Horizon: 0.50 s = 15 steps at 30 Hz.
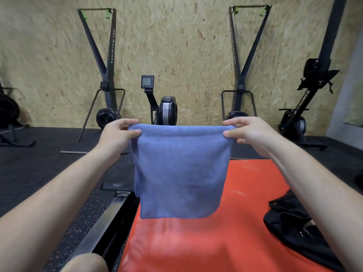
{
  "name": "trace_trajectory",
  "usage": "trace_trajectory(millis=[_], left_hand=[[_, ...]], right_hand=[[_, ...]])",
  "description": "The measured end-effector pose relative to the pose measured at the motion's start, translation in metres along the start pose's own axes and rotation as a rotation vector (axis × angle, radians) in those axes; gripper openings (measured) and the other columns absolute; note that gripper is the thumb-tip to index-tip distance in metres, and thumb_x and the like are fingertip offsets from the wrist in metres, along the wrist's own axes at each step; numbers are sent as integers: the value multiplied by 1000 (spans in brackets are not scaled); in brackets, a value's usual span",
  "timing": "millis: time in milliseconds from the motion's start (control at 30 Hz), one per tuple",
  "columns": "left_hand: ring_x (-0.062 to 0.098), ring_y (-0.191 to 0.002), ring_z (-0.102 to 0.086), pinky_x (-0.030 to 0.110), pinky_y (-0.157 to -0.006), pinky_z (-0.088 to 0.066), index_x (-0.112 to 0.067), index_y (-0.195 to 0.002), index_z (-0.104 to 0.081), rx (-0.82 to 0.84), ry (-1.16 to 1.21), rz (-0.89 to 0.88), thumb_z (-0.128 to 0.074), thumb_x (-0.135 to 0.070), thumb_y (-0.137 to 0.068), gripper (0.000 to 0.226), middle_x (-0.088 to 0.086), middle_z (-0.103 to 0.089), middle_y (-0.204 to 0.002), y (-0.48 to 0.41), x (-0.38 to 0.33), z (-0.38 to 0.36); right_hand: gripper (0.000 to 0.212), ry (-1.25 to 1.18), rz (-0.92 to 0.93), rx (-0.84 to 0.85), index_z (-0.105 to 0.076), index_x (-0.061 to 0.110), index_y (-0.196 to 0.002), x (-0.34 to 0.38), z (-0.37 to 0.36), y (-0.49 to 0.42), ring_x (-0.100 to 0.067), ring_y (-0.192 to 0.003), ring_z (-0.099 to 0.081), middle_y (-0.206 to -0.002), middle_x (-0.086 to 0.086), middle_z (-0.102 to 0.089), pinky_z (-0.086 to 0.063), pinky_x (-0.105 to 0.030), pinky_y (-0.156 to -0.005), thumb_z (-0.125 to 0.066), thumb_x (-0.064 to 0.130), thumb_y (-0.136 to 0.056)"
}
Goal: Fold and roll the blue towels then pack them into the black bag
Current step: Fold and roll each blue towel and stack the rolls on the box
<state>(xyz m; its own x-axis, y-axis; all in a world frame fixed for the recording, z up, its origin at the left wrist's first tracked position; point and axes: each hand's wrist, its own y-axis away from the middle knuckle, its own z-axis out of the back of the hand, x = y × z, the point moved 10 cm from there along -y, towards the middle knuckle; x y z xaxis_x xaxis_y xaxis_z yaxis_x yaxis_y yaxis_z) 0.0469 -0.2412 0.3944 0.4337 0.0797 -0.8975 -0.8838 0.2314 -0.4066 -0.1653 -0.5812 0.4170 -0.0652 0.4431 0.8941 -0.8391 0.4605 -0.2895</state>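
While it hangs at the centre of the frame over the red mat (245,193), the blue towel (180,169) looks soft, light and limp. The left hand (117,136) and right hand (251,132) each pinch a top corner between thumb and fingers (128,121), which seems the best hold. The black bag (290,228) lies at lower right.

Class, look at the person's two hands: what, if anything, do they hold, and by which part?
A blue towel: the left hand and the right hand each pinch one top corner, so it hangs above the red mat.

Red mat (251,183) on black rubber floor (39,163), rowing machine (168,112) ahead, ski machine (107,79) left, another (241,79) right, chipboard wall (176,46) behind
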Motion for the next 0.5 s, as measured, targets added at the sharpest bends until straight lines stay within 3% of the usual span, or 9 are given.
trace_trajectory(millis=[100,167,233,333,500], left_hand=[[15,-97,-64,30,-77,-49,-24,-104,-75,-16,-249,-93,-69,-18,-91,15,-2,-72,-100,-6,-7,-13],[16,-89,-61,29,-68,-42,-18,-99,-73,7,-437,-150,-63,-19,-96,11,-2,-68,-91,-13,-4,-26],[24,-90,-60,33,-71,-44,-14,-95,-72,27,-577,-184,-60,-21,-98,14,6,-63,-94,-25,6,-38],[28,-98,-56,39,-87,-47,-12,-98,-70,44,-643,-163,-57,-20,-99,16,10,-54,-107,-43,23,-49],[25,-86,-59,33,-68,-45,-14,-93,-64,17,-532,-161,-53,-17,-100,13,3,-65,-88,-55,24,-57]], right_hand=[[21,273,34,-7,-76,25,-95,0,3,-4,-5,-68,-59,-81,6,-69,-43,-14,-56,-83,15,-78],[9,424,43,-9,-77,27,-85,-9,-1,-13,-8,-65,-58,-73,6,-68,-41,-18,-55,-81,21,-80],[4,484,28,-23,-75,28,-79,-23,-4,-24,-13,-67,-59,-76,3,-71,-43,-24,-58,-78,25,-82],[10,548,61,-51,-71,29,-75,-38,-12,-43,-12,-71,-61,-81,6,-69,-42,-26,-59,-73,27,-84],[10,337,72,-150,-66,21,-83,-51,-16,-59,-12,-48,-63,-76,4,-68,-45,-24,-51,-64,15,-91]])
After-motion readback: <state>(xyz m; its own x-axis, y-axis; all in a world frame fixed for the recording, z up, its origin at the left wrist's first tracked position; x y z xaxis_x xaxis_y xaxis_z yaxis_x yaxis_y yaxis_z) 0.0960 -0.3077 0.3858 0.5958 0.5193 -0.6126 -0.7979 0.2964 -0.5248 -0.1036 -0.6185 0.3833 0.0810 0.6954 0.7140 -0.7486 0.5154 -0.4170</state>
